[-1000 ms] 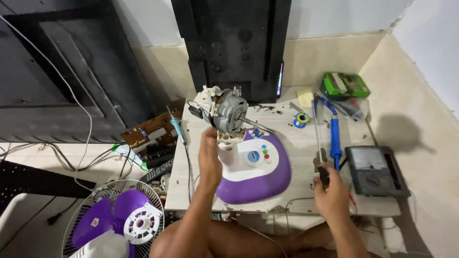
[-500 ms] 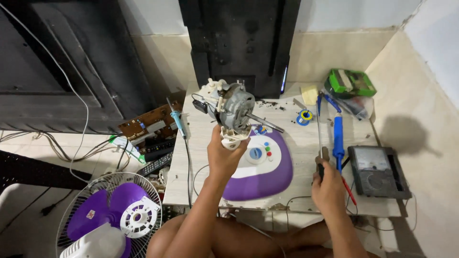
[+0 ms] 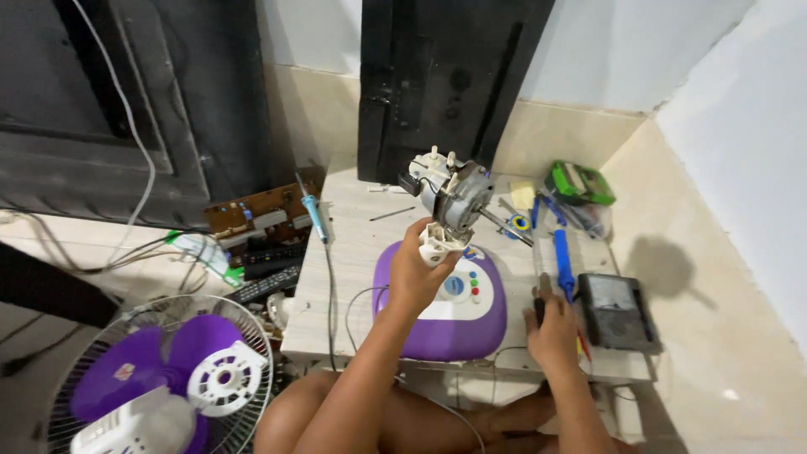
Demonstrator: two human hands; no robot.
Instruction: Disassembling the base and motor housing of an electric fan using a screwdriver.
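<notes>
My left hand [image 3: 414,273] grips the white neck under a grey metal fan motor [image 3: 455,198] and holds it up over the purple and white fan base [image 3: 458,313], which lies on the low pale table [image 3: 353,252]. The motor's shaft points to the right. My right hand [image 3: 551,324] rests at the table's right front and is closed around the dark handle of a thin tool [image 3: 541,290] that stands upright. A blue-handled soldering iron [image 3: 561,261] lies just beyond that hand.
A grey multimeter [image 3: 615,309] lies right of my right hand. A green box [image 3: 578,182] and small tools sit at the back right. Another soldering iron [image 3: 313,214] lies on the table's left. On the floor left: circuit board [image 3: 261,210], remote controls [image 3: 267,277], purple fan blade in its wire guard [image 3: 160,382].
My left hand has raised the motor a little and shifted it to the right over the fan base. My right hand stays on the tool at the table's right front.
</notes>
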